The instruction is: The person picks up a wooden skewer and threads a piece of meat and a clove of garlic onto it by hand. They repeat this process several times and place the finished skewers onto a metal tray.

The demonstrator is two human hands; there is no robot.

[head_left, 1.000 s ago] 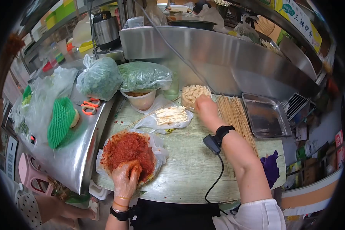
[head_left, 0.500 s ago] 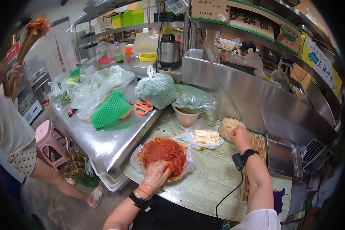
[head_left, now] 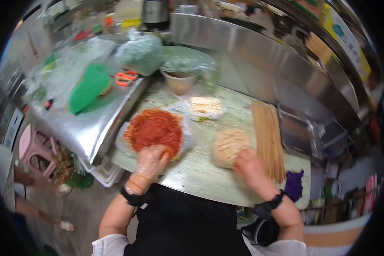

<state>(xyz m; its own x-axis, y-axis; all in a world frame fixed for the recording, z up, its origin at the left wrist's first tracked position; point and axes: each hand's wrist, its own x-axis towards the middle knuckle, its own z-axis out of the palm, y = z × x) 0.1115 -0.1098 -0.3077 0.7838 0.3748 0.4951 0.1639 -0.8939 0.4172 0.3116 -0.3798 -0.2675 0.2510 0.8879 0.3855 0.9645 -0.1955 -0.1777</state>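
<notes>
My left hand [head_left: 150, 158], in a clear plastic glove, is at the near edge of a heap of red chili mix [head_left: 155, 130] in a bowl lined with a plastic bag [head_left: 123, 143]. Its fingers are bunched against the mix and partly hidden. With my right hand [head_left: 248, 164] I grip the near right side of a round clear container of pale pieces [head_left: 229, 143], which is on the board in front of me. Behind the red mix, pale thin strips [head_left: 205, 105] lie stacked on a plastic bag. A bundle of wooden skewers [head_left: 266, 138] lies right of the container.
A metal tray [head_left: 292, 130] and a purple cloth [head_left: 293, 185] lie on the right. Behind are a white tub [head_left: 179, 83] and bagged greens [head_left: 141, 53]. The steel table at left holds orange-handled scissors [head_left: 126, 78] and green netting [head_left: 88, 87]. A person's legs [head_left: 34, 213] show at left.
The container of pale pieces has come from the back of the board toward me, left of the skewers, in my right hand. My left hand stays at the red mix. The view has tilted down.
</notes>
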